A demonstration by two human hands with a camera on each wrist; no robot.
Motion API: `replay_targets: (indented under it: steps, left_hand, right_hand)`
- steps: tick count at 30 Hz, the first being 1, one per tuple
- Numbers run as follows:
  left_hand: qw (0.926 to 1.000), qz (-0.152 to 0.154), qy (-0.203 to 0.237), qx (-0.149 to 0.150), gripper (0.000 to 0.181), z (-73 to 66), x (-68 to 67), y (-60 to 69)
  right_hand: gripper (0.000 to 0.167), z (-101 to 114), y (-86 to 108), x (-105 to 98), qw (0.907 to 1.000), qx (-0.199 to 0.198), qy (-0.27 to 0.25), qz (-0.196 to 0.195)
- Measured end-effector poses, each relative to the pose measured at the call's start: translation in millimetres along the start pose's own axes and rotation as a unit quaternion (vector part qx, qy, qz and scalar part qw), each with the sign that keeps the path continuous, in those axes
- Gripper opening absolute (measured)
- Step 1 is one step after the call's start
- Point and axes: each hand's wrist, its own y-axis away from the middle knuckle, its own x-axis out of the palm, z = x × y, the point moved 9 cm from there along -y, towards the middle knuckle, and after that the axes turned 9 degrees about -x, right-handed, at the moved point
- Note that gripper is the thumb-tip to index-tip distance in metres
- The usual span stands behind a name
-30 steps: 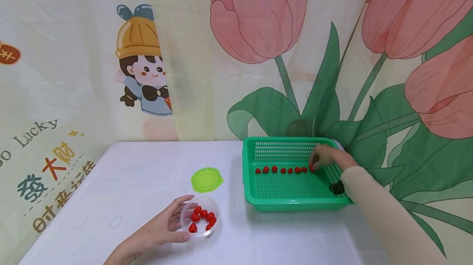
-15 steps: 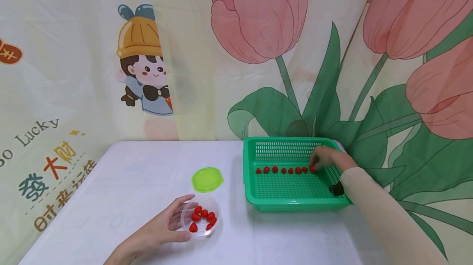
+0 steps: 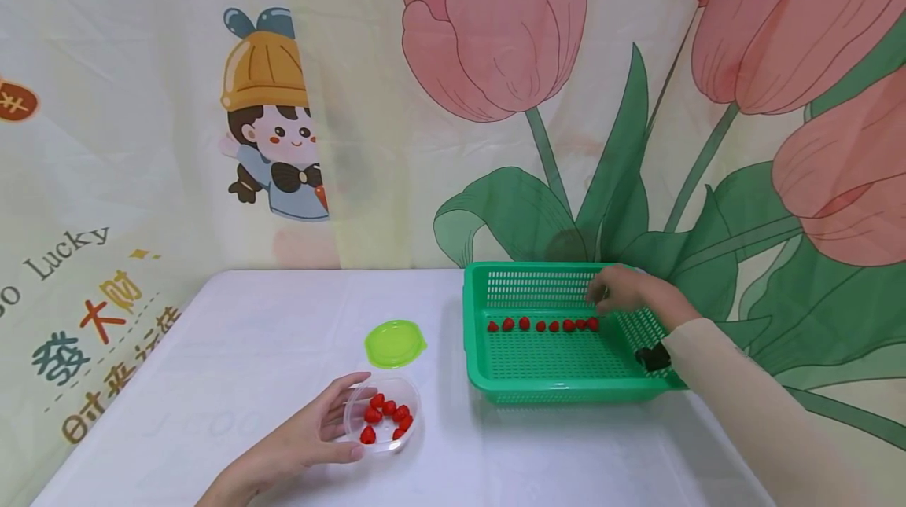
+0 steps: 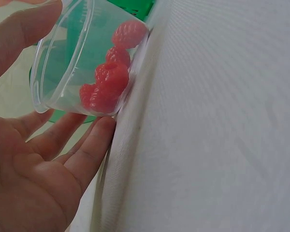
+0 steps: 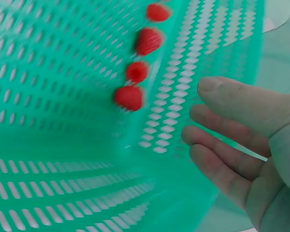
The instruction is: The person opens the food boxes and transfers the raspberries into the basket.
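From my end: L hand has the clear tub btwn thumb and fingers, thumb by the rim on one side, fingers round the other; grip looks light to me. The tub's base is down on the white table. Ahead of those fingers, inside the tub, approx 7 red berries lie loose (some overlap, so don't hold me to the count). Green lid is flat just beyond the L fingertips, off the tub. R hand: fingers loosely bent, thumb apart from them, nothing held that I can see. It hangs over the green basket; just below its fingertips is one end of a row of berries, 8 pcs, running off leftward along the basket floor. Progress, my est.: about half set in line, the tub's lot left.
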Motion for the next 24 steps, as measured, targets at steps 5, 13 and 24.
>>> replay_targets:
  steps: [5,13,24]
  left_hand:
    - [1.0,0.0,-0.002,0.001,0.094,-0.3,0.1,-0.1]
    - [0.9999,0.002,-0.007,0.014,0.094,-2.4,-0.5,-0.3]
    - [0.9999,0.002,-0.005,0.016,0.096,-3.0,0.1,0.3]
  right_hand:
    - [0.029,33,2.8,-18,0.9986,-0.043,0.001,-0.029]
    - [0.027,108,-0.4,-38,0.9816,-0.132,-0.025,-0.135]
    - [0.029,218,-28.6,-9,0.9692,-0.192,-0.071,-0.137]
